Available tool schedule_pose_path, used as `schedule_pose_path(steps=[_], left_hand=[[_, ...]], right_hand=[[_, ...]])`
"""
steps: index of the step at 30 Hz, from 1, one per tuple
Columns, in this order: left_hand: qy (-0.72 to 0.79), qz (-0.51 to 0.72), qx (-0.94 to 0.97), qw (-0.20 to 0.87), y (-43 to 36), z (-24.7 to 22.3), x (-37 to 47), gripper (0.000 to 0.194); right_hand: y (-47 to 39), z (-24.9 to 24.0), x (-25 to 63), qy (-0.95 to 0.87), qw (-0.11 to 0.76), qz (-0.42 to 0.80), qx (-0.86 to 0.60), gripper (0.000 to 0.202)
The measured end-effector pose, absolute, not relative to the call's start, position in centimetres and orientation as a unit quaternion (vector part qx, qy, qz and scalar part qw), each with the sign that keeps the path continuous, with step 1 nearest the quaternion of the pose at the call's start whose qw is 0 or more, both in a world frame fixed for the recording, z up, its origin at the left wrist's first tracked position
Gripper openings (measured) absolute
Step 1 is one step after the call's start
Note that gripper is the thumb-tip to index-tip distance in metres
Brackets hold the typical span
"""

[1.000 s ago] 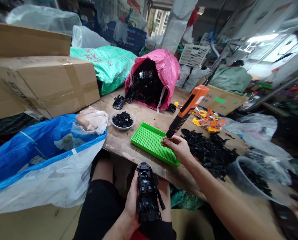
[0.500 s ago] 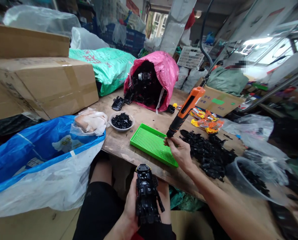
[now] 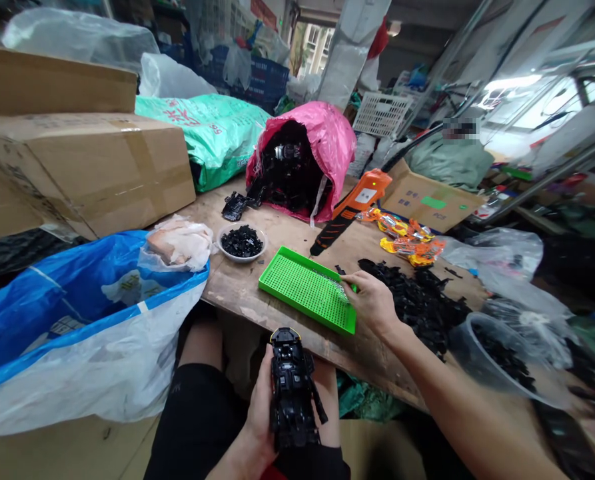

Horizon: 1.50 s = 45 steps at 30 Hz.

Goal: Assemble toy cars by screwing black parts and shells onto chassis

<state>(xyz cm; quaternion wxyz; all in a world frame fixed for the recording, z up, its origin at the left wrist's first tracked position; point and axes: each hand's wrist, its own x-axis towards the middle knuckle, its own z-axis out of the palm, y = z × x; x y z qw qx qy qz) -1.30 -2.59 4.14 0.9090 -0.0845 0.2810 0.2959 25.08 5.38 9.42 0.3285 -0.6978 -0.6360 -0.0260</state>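
Note:
My left hand (image 3: 261, 407) is wrapped around a black plastic toy body (image 3: 293, 390) with a thin yellow edge at its top, held upright above my lap. Over the right end of a green perforated tray (image 3: 297, 291), my right hand (image 3: 374, 301) has its thumb and fingers pinched together. What they hold is too small to make out. Small silvery screws (image 3: 338, 288) lie in the tray near those fingertips. An orange and black electric screwdriver (image 3: 350, 212) hangs tilted behind the tray, with no hand on it.
Black plastic parts (image 3: 417, 300) lie heaped right of the tray, beside a clear tub (image 3: 470, 340). A bowl of black pieces (image 3: 242, 242) stands left. Behind are a pink sack (image 3: 330, 140) and orange parts (image 3: 412, 243). A blue-lined sack (image 3: 87, 347) and carton (image 3: 112, 173) fill the left.
My right hand has left the screwdriver's tip and moved down to the tray's right end. The screwdriver has swung left and tilts more. My left hand and the toy body stay put.

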Motion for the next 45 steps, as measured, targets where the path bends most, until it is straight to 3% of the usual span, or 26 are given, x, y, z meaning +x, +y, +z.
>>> schedule_pose_path(steps=[5,9,15,28,33,39,45], left_hand=[[0.299,0.290,-0.073,0.906,-2.5,4.0,-1.3,0.056],[0.290,0.288,-0.056,0.911,-2.4,4.0,-1.3,0.059],[0.275,0.296,-0.057,0.913,-2.5,4.2,-1.6,0.063],[0.260,0.292,0.015,0.920,-3.9,7.1,-3.5,0.055],[0.236,0.255,0.007,0.938,-4.7,6.8,-3.8,0.074],[0.276,0.258,0.031,0.925,-4.8,7.0,-3.8,0.078],[0.290,0.250,0.035,0.923,-5.1,6.8,-3.6,0.076]], right_hand=[[4.6,9.8,25.5,-0.638,0.282,-0.061,-0.714,0.020],[3.9,10.5,24.6,-0.649,0.295,-0.047,-0.700,0.024],[1.7,11.7,20.3,-0.662,0.390,0.089,-0.634,0.017],[-1.7,11.6,14.9,-0.614,0.335,0.393,-0.598,0.019],[-2.3,12.0,14.5,-0.586,0.346,0.405,-0.610,0.018],[-2.9,12.3,14.1,-0.575,0.337,0.400,-0.629,0.019],[-2.7,12.8,14.5,-0.628,0.265,0.407,-0.608,0.020]])
